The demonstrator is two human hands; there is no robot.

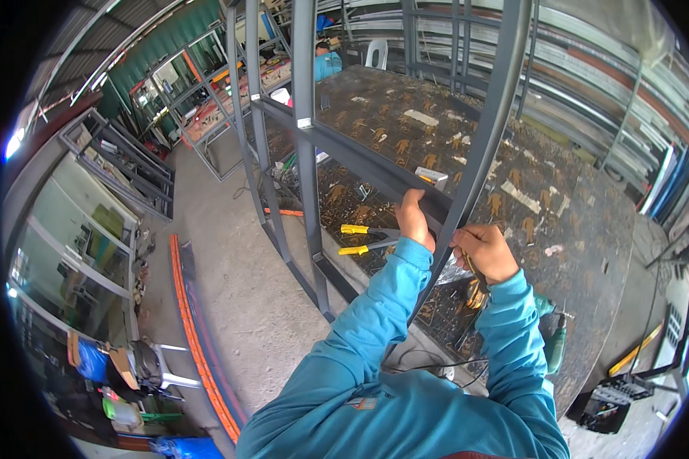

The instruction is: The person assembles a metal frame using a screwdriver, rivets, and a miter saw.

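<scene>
A dark grey metal frame [488,130] of square bars stands tilted across the work table. My left hand [415,220] grips it where a crossbar meets the near upright, thumb along the bar and fingers partly hidden. My right hand [488,252] is at the other side of that upright, fingers curled in a pinch; what they hold is hidden. Beside my left wrist lies a cutting tool with yellow handles [369,239], its head behind my hand. Under my right wrist are a clear plastic bag [453,273] and some yellow items.
The dark, stained table [582,229] carries a small white box [432,177] and scraps. A green power drill [556,344] lies by my right elbow, with cables near my waist. Orange-edged bars [195,336] lie on the floor at left. Another person [328,63] is at the back.
</scene>
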